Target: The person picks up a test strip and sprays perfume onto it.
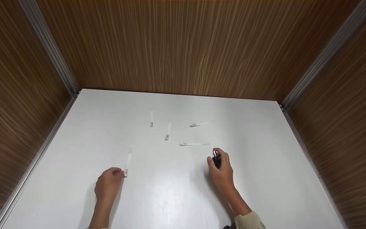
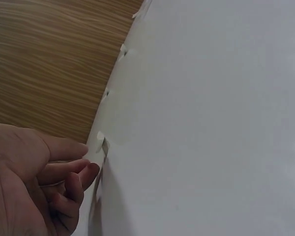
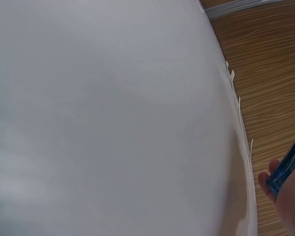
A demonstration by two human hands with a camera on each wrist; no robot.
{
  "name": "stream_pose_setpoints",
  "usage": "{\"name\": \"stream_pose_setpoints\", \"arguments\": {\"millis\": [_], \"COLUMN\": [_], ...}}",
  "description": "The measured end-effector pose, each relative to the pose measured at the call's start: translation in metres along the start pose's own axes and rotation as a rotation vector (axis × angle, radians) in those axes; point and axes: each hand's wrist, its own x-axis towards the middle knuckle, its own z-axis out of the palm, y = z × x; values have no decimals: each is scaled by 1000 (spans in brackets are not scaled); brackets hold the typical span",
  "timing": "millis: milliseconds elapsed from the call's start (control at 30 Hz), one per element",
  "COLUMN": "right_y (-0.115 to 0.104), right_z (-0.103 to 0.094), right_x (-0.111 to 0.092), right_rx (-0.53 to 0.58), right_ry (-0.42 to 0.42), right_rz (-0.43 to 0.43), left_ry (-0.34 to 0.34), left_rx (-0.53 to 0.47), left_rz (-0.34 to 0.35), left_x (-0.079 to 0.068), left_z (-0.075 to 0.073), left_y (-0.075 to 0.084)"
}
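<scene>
My left hand [image 1: 108,184] is at the left, thumb and forefinger pinching the printed end of a thin white paper strip [image 1: 128,162]. The strip points away from me along the tabletop. In the left wrist view the left hand [image 2: 49,182] has its other fingers curled, and a white strip [image 2: 101,141] rises just past the fingertips. My right hand [image 1: 222,171] grips a small dark-blue lighter [image 1: 216,160] with a metal end. From the right wrist, the lighter's blue body [image 3: 285,169] shows between fingers and palm, partly hidden.
Several similar strips lie ahead of my hands: two point away, [image 1: 152,119] and a nearer strip [image 1: 168,131]; two lie sideways, a far strip [image 1: 199,124] and a near strip [image 1: 195,144]. The white table [image 1: 249,127] meets wood-grain panels [image 1: 176,47] at the back and sides.
</scene>
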Motion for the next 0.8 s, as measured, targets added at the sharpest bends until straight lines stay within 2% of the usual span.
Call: {"name": "stream_pose_setpoints", "arguments": {"millis": [333,600,800], "right_y": [0,1,1], "right_z": [-1,-2,-2], "right_x": [-1,-1,-1], "right_rx": [24,18,22], "right_ry": [3,2,7], "right_rz": [-8,-7,-5], "left_ry": [54,90,98], "left_rx": [-14,-79,-146], "left_rz": [47,111,134], "left_x": [12,29,39], "left_z": [5,24,40], "left_y": [24,42,50]}}
